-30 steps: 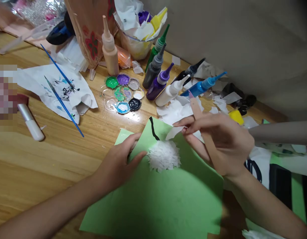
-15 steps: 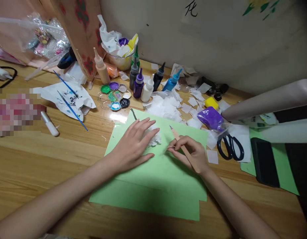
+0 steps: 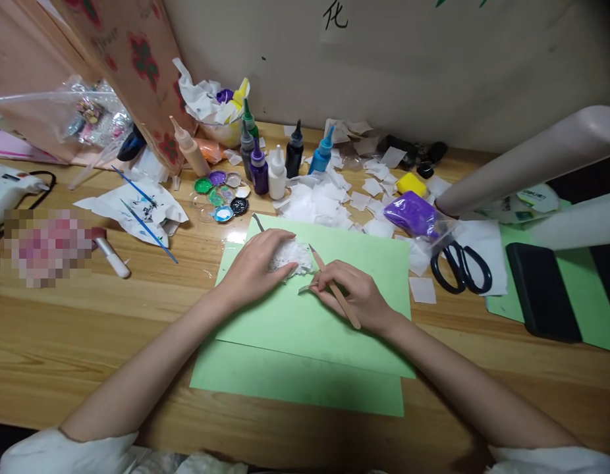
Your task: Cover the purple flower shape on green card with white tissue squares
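Note:
My left hand [image 3: 258, 263] lies on the upper green sheet [image 3: 300, 336], its thumb apart from its fingers, curved beside a white, rough clump of paper [image 3: 291, 257]. Part of the clump is hidden under that hand. In my right hand [image 3: 352, 296] a wooden pencil [image 3: 340, 299] slants between the fingers, dark tip pointing up and left. A thin grey sliver [image 3: 304, 288] sticks out from the thumb and fingertips of this hand; I cannot make out its kind. A dark painted stroke [image 3: 258, 222] marks the sheet's top left corner.
Behind the sheet stand paint bottles [image 3: 277, 174], a paint palette [image 3: 223, 194] and many white paper squares [image 3: 317, 201]. To the right are black-handled scissors [image 3: 460, 268], a purple packet [image 3: 411, 214] and a black phone-like slab [image 3: 542, 293]. Blue brushes [image 3: 149, 230] lie on tissue at left.
My left hand has drawn back to the left, showing more of the white clump. My right hand has moved left toward it, still with the pencil. The view has shifted.

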Action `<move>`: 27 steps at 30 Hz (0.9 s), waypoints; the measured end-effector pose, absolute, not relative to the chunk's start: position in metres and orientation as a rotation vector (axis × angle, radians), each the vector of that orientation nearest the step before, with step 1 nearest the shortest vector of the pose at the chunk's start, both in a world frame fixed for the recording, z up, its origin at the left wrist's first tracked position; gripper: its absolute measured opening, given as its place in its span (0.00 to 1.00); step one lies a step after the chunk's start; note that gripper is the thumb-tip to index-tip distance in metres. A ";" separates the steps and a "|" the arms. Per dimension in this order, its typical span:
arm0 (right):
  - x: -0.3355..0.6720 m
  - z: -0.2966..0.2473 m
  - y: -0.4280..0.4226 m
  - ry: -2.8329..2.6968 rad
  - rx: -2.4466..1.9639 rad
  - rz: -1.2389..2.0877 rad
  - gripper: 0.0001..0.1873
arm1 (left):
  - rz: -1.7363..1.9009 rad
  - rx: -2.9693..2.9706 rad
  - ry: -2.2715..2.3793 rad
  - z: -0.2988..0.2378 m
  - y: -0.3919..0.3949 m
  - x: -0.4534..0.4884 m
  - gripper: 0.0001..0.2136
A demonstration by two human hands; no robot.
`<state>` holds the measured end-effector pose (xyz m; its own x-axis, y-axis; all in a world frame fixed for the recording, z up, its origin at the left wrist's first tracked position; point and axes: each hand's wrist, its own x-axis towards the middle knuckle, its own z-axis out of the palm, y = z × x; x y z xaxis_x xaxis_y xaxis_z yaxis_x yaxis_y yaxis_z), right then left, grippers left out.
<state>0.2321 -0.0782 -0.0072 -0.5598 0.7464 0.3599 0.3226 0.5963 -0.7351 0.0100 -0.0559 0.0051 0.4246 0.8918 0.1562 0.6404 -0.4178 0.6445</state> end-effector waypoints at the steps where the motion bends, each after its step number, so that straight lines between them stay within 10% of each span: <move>1: 0.229 -0.006 -0.077 -2.165 -0.859 0.795 0.05 | 0.681 2.171 1.288 0.005 -0.056 0.010 0.18; 27: 0.224 -0.007 -0.081 -2.284 -0.669 0.722 0.20 | 0.746 2.078 1.275 -0.001 -0.059 0.010 0.16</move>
